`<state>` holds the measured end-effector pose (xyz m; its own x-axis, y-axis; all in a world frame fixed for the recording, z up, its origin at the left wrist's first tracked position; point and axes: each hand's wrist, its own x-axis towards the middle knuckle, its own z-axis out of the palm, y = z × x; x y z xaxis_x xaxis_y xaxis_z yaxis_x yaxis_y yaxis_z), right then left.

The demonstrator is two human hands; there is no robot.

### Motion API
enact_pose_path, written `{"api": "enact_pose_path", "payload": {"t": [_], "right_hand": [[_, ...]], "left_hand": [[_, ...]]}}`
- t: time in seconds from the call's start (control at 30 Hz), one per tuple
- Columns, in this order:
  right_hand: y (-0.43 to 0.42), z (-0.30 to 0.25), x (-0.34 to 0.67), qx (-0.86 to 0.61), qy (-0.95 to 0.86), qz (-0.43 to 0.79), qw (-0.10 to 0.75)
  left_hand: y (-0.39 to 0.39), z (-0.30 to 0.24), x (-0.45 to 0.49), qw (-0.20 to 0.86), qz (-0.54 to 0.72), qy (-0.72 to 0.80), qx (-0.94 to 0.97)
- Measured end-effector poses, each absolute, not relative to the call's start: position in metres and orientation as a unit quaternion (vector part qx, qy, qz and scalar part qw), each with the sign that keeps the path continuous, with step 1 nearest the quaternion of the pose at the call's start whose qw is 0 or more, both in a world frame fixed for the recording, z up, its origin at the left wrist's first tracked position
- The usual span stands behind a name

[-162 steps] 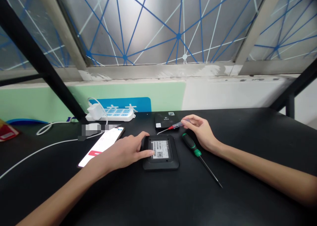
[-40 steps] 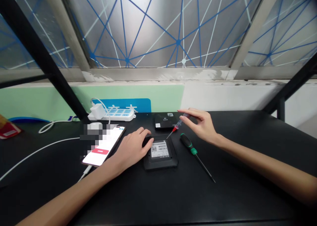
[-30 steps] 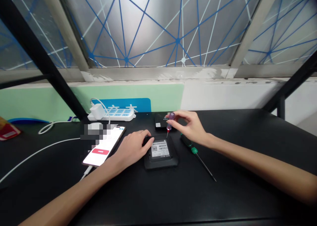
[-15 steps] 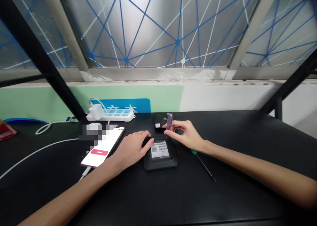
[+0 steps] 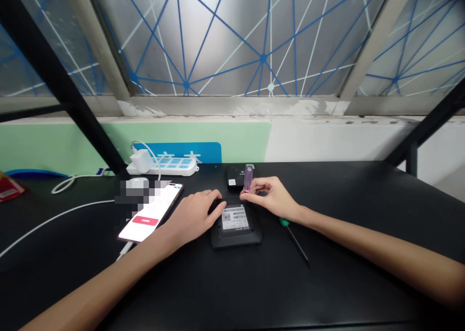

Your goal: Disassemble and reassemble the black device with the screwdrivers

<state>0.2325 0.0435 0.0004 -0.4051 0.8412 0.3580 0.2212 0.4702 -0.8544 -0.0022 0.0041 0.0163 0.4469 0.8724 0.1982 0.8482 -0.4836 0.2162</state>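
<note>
A black box-shaped device [image 5: 235, 239] with a white printed label [image 5: 235, 218] lies label side up on the table. My left hand [image 5: 198, 214] holds it at its left far corner, thumb on the near side and fingers over the far edge. In my right hand [image 5: 271, 195], thumb and fingers pinch a screwdriver with a clear purple handle [image 5: 248, 177]. It stands nearly upright at the device's far right edge; its tip is hard to make out. A second screwdriver, green-handled [image 5: 284, 222], lies under my right wrist, its dark shaft pointing toward me.
Behind the device sits a small black box [image 5: 235, 176]. To the left lie a lit phone [image 5: 145, 219] on a cable, a white power strip [image 5: 178, 166] with a charger [image 5: 141, 160], and a red packet [image 5: 10, 188]. Black frame bars [image 5: 72, 94] slant up at both sides.
The green-handled screwdriver's shaft has swung slightly left. The purple screwdriver and both hands stay almost in place; the view has shifted a little.
</note>
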Motion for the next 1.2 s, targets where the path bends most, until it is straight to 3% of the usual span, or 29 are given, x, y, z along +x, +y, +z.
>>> {"api": "enact_pose_path", "payload": {"t": [1.2], "right_hand": [[0.043, -0.006, 0.240, -0.331, -0.768, 0.371, 0.405]], "left_hand": [[0.003, 0.019, -0.001, 0.057, 0.100, 0.517, 0.848]]}}
